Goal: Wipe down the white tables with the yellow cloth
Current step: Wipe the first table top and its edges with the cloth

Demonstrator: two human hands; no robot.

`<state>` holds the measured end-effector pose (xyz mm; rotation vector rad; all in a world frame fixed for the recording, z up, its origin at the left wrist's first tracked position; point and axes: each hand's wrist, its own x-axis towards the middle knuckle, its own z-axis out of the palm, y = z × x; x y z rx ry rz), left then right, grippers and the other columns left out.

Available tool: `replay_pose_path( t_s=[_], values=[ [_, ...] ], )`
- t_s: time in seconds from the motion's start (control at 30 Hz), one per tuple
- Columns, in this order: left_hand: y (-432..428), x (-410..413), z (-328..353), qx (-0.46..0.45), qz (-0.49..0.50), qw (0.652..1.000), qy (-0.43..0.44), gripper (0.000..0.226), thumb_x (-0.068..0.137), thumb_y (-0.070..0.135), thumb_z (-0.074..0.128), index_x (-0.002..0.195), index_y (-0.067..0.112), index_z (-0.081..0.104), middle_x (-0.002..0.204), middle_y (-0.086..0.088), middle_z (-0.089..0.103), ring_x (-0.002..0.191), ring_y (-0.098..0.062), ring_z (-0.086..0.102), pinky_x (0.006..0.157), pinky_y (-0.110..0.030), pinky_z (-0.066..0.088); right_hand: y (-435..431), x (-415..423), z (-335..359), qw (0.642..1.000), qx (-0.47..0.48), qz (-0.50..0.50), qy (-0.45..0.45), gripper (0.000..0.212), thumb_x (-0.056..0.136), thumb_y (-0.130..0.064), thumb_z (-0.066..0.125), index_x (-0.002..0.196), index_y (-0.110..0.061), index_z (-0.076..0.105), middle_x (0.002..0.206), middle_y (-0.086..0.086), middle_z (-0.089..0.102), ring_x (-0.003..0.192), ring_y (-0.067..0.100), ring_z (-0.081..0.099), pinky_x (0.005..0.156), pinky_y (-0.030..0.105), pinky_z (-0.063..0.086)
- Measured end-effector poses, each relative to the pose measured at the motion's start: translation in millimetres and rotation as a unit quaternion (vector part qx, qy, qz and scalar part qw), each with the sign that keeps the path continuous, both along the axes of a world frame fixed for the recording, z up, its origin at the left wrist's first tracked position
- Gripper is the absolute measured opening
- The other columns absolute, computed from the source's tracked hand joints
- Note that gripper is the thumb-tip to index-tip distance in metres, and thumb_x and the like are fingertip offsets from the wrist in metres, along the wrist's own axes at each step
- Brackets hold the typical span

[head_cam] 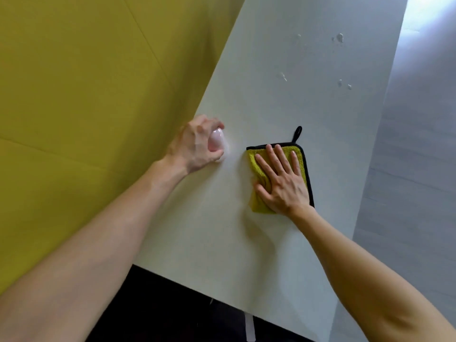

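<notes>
**Item: tabletop wipe, in progress.**

- White table (222, 230): long surface running from near edge to far right. Bounded on the left by a yellow panel (74, 95), on the right by grey floor (407, 169).
- Yellow cloth (258, 206): black-edged, black hanging loop (297, 133) at its far side. Lying flat on the table, right of centre, at middle depth.
- Right hand (281, 183): palm down on the cloth, fingers straight and slightly spread, pointing far; pressing, not gripping.
- Left hand (197, 144): at the table's left edge, level with the cloth and apart from it. Fingers curled round a pale rounded object (216, 140); possibly a spray bottle top, identity not clear.
- Droplets (340, 37): several wet beads scattered on the far part of the table, well beyond the cloth.

**Progress, judged:** near part free of visible drops, likely dealt with or never wetted; cannot tell which. Far part unwiped, droplets remaining. Other tables not in view. Most of the work probably outstanding.
</notes>
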<state>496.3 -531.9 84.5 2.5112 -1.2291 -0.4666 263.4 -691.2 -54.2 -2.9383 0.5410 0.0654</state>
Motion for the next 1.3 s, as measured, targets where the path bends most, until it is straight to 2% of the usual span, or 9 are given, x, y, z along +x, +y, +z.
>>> replay_pose_path(
  t_s=[0.4,0.5,0.63,0.7,0.8,0.9,1.03,1.13,1.3],
  values=[
    [128.1,-147.3,-11.9,-0.005,-0.119,0.993,0.018,0.060,0.081,0.028,0.088,0.134,0.025,0.061,0.123,-0.002,0.062,0.098,-0.028,0.069,0.068,-0.039,0.061,31.4,14.0,2.1,0.996,0.047,-0.071,0.004,0.074,0.109,-0.062,0.032,0.174,-0.032,0.014,0.183,0.004,-0.005,0.169,0.025,-0.012,0.134,0.063,-0.001],
    [109.8,-154.1,-9.5,-0.002,-0.141,0.990,0.023,0.067,0.081,0.036,0.089,0.140,0.026,0.059,0.128,-0.001,0.060,0.104,-0.027,0.067,0.073,-0.040,0.062,22.0,4.5,1.0,0.998,0.051,-0.038,-0.016,0.072,0.110,-0.061,0.035,0.174,-0.033,0.018,0.183,0.003,0.000,0.169,0.025,-0.008,0.134,0.062,0.001],
    [91.4,-142.9,7.0,0.043,-0.123,0.985,0.113,0.094,0.079,0.089,0.064,0.156,0.039,0.045,0.146,0.007,0.055,0.123,-0.016,0.062,0.098,-0.039,0.056,-12.3,-25.9,6.2,0.998,0.053,0.038,-0.018,0.067,0.112,-0.060,0.035,0.173,-0.039,0.019,0.183,-0.003,0.003,0.169,0.021,-0.005,0.135,0.059,0.008],
    [77.2,-121.2,7.0,0.005,-0.049,0.980,0.191,0.077,0.092,0.083,0.053,0.154,0.037,0.051,0.147,0.009,0.058,0.129,-0.010,0.061,0.110,-0.041,0.054,-43.5,-41.3,8.1,0.999,0.040,0.022,-0.006,0.067,0.111,-0.064,0.032,0.173,-0.041,0.016,0.183,-0.004,0.001,0.169,0.019,-0.006,0.135,0.058,0.008],
    [43.5,-69.0,-8.7,0.038,-0.029,0.992,0.116,0.057,0.102,0.055,0.063,0.152,0.028,0.055,0.148,0.002,0.060,0.135,-0.019,0.060,0.114,-0.044,0.051,-94.6,-38.6,10.1,0.991,0.033,-0.131,0.020,0.076,0.107,-0.072,0.026,0.174,-0.038,0.013,0.183,0.000,-0.004,0.169,0.020,-0.010,0.135,0.059,0.001],
    [3.6,-27.4,-26.0,0.158,-0.074,0.984,0.034,0.093,0.086,0.054,0.086,0.164,0.031,0.040,0.168,-0.005,0.043,0.155,-0.029,0.040,0.126,-0.047,0.037,-88.7,6.2,9.3,0.971,0.030,-0.235,0.033,0.095,0.099,-0.085,0.024,0.175,-0.032,0.004,0.182,0.008,-0.013,0.168,0.027,-0.015,0.134,0.058,-0.011],
    [-49.6,-6.4,-36.3,0.259,-0.107,0.960,-0.017,0.154,0.062,0.076,0.092,0.174,0.032,-0.003,0.182,-0.010,-0.007,0.169,-0.030,-0.003,0.135,-0.052,0.014,-16.0,43.0,6.4,1.000,0.018,0.018,0.001,0.087,0.105,-0.074,0.037,0.175,-0.031,0.010,0.183,0.009,-0.004,0.169,0.031,-0.009,0.134,0.062,0.002],
    [-83.7,-13.0,-44.3,0.305,-0.115,0.944,-0.043,0.170,0.051,0.083,0.092,0.171,0.030,-0.017,0.180,-0.016,-0.017,0.168,-0.035,-0.010,0.134,-0.057,0.016,-37.8,29.1,5.9,0.991,0.032,0.127,-0.010,0.075,0.109,-0.058,0.044,0.174,-0.035,0.015,0.183,0.003,0.001,0.169,0.027,-0.006,0.135,0.058,0.002],
    [-92.4,-17.0,-48.7,0.333,-0.132,0.930,-0.081,0.169,0.053,0.085,0.089,0.171,0.028,-0.018,0.179,-0.021,-0.018,0.167,-0.042,-0.008,0.132,-0.059,0.023,-177.6,-27.9,1.8,0.994,0.008,-0.110,0.011,0.079,0.101,-0.055,0.044,0.173,-0.042,0.013,0.183,-0.001,0.000,0.169,0.021,-0.004,0.135,0.058,0.005]
  ],
)
